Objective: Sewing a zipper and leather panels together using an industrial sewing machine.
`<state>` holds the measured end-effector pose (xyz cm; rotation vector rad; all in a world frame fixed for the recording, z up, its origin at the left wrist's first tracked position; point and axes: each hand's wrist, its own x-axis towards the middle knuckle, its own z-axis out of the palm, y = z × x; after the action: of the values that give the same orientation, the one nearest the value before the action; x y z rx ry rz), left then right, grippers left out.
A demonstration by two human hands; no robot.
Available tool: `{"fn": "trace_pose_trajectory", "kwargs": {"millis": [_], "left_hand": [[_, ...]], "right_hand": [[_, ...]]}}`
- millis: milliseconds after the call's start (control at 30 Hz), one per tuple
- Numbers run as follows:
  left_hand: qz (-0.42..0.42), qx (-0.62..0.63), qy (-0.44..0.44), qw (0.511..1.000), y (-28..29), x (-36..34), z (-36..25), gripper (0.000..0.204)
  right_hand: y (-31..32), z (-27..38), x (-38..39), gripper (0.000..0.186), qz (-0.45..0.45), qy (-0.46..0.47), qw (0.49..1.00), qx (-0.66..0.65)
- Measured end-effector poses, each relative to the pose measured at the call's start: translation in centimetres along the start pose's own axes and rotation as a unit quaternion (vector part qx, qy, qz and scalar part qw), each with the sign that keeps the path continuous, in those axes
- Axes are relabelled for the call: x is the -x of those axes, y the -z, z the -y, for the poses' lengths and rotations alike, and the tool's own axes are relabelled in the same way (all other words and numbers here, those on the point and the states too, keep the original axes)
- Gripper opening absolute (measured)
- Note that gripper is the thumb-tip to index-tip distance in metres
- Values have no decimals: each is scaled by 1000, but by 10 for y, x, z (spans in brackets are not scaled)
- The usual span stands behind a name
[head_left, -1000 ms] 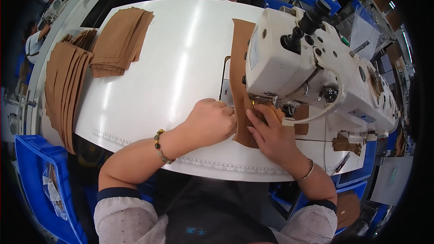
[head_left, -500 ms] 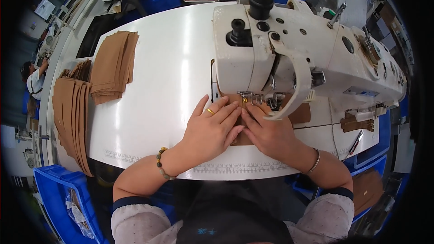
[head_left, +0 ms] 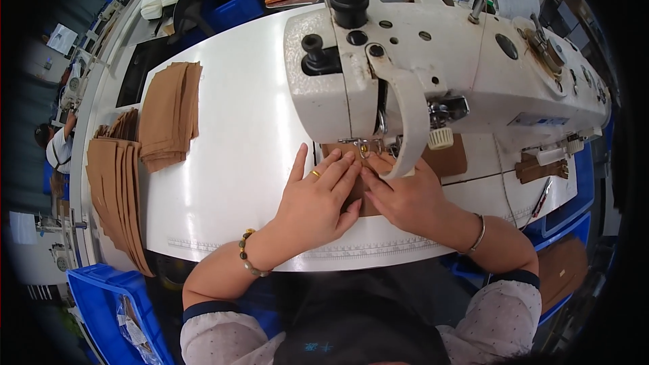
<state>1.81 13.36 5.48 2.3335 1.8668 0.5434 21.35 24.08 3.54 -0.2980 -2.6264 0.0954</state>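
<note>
Left hand (head_left: 321,199) had gone from curled to flat, fingers spread, on the brown flat fabric piece (head_left: 369,210), so both hands bore on it. Right hand (head_left: 409,196): fingers close together on the piece; couldn't tell if pinching. Piece sat by the table's near edge, under the white metal sewing machine (head_left: 439,61). White smooth table (head_left: 230,162) had brown fabric stacks (head_left: 169,118) along its left edge; blue plastic bin (head_left: 101,276) off near-left corner; co-worker (head_left: 62,150) beyond left edge.

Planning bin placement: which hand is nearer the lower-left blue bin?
Left. The left hand is up and right of the blue bin, fingers on the brown piece; the right hand is farther right, on the same piece.
</note>
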Motion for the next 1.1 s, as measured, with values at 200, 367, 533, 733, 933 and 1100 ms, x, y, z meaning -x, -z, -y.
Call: {"fn": "trace_pose_trajectory", "kwargs": {"millis": [200, 367, 533, 733, 933, 1100], "left_hand": [[3, -56, -11, 998, 0, 4, -4, 65], [-4, -86, -27, 996, -3, 4, -2, 68], [7, -72, -21, 997, -5, 4, 1, 63], [0, -67, -21, 998, -5, 3, 3, 62], [-16, -75, -16, 997, -7, -2, 6, 61], [-23, -70, -7, 997, -8, -7, 9, 60]], "right_hand": [[10, -23, -2, 22, -25, -188, 965, -179], [3, -40, -4, 12, -75, -426, 626, -649], [6, -29, -2, 11, -79, -190, 942, -264], [2, -6, -2, 22, -27, -56, 998, -24], [2, -8, -5, 20, -43, -49, 998, 0], [0, -12, -12, 17, -66, -55, 996, -9]]}}
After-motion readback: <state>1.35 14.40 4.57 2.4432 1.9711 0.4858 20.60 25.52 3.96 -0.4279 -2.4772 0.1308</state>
